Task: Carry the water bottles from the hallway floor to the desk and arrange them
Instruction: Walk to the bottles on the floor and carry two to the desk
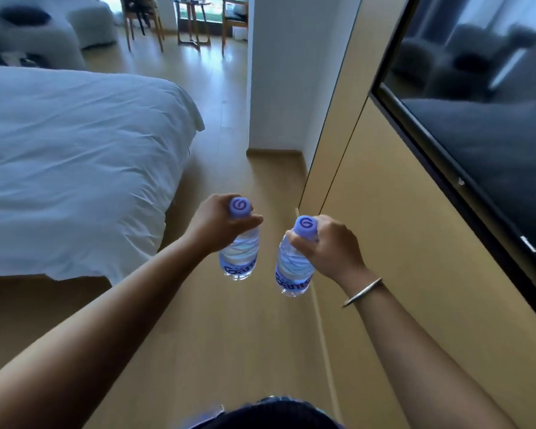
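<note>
Both arms stretched forward, left hand (220, 226) and right hand (325, 244) each curled around a bottle neck, right wrist bangled

Cool daylight, wide-angle view

Light enters from the far window (198, 7); the floor (217, 72) shows glare, edges bend, and the distant furniture is soft.

Both bottles (240, 252) I carry are clear, glossy plastic with matt purple caps (239, 207). My bangle (363, 291) looks like polished metal. The floor (229, 335) is smooth pale wood, faintly shiny, the bedcover (75, 156) soft creased white cloth, and the wall screen (483, 113) dark glossy glass, I think.
</note>
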The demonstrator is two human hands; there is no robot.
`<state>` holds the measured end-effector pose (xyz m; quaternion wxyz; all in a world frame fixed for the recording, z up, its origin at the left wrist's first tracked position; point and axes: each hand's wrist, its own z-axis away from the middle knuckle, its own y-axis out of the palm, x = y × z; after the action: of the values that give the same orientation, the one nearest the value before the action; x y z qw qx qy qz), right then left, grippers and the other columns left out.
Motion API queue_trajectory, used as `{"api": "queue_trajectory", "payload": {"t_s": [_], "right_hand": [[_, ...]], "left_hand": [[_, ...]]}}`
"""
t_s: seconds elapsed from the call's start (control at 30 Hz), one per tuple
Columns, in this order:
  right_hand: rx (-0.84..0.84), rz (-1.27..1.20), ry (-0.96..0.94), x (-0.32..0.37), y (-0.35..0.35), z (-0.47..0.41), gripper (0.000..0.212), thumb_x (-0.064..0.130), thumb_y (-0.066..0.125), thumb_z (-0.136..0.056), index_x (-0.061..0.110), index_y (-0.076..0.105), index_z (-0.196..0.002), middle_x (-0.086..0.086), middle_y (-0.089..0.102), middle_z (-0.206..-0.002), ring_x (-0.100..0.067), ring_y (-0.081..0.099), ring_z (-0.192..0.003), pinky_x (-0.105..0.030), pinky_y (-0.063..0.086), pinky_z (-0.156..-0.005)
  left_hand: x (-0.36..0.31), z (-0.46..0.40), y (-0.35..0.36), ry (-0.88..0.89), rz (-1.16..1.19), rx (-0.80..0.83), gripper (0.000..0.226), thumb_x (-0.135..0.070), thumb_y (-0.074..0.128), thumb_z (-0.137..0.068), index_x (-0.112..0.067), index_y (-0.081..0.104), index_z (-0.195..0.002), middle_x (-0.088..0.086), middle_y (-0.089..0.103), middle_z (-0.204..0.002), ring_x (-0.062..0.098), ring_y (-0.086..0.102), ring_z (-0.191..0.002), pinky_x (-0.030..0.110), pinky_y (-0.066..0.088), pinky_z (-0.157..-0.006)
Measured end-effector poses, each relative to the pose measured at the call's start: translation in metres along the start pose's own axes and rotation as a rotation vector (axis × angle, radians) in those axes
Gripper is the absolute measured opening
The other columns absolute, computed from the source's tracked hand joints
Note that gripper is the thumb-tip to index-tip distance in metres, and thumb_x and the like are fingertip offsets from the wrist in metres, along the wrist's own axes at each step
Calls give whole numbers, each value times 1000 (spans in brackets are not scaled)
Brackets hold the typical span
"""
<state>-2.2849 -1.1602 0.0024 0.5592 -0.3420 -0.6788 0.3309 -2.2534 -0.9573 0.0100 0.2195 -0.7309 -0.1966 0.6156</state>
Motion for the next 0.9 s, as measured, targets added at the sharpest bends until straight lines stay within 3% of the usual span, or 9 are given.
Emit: {"api": "queue_trajectory", "payload": {"t_s": [0.2,0.33,0.47,0.7,0.9], "right_hand": [[-16,-27,-93,-19,0,-71,38,46,62,-81,9,59,-75,-6,56,-74,-24,52,-66,-28,38,-58],[-19,-71,-131,-25,3,-112,32,43,63,-81,16,53,-68,0,51,-65,-18,48,-58,-21,31,-49],[1,-77,-129,-28,14,-153,33,43,62,-81,18,48,-65,4,45,-62,-15,44,-57,-20,29,-48],[10,-75,-122,-22,44,-242,31,43,62,-82,17,49,-69,-1,51,-67,-17,47,-59,-18,32,-49],[-38,-89,-130,3,65,-336,31,40,63,-83,9,60,-81,-3,55,-73,-19,52,-64,-25,38,-57]], "left_hand": [[6,-47,7,-45,15,-118,27,-25,77,-72,-1,64,-72,19,67,-72,31,61,-66,46,52,-69],[14,-75,3,-101,36,-168,22,-27,77,-72,-7,67,-72,15,69,-72,26,63,-65,43,54,-69],[25,-109,-3,-103,37,-166,24,-24,75,-75,-2,68,-77,19,69,-75,35,66,-73,44,54,-70],[53,-205,-27,-94,37,-132,24,-20,75,-76,3,68,-78,23,69,-78,22,59,-66,37,52,-67],[81,-306,-65,-82,54,-118,25,-19,76,-75,4,68,-79,24,69,-79,27,61,-69,42,53,-72]]}}
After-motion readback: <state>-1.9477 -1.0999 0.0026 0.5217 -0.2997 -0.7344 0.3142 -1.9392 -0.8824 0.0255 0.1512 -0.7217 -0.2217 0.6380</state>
